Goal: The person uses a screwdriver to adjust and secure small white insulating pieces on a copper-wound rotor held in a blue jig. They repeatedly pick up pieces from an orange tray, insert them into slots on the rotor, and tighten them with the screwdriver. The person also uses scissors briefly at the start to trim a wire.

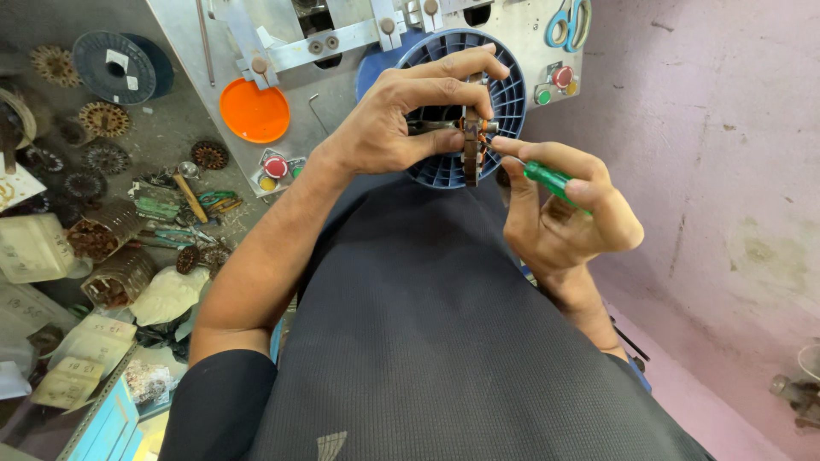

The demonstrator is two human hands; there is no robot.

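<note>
My left hand (401, 119) grips a small round metal stator core with copper windings (471, 145), held edge-on in front of my chest. Thumb and fingers wrap its rim and a short shaft on its left side. My right hand (559, 218) holds a green-handled screwdriver (551, 181), with its tip end pointing at the core's right face. The index finger stretches along the tool toward the core. Behind the core lies a blue ribbed plastic spool (504, 94).
A grey metal winding machine plate (196, 51) with red and green buttons (553, 84) spans the top. An orange lid (254, 111), scissors (570, 23), several wound cores (107, 235) and paper packets (81, 358) litter the left bench. A pink wall (726, 171) stands at right.
</note>
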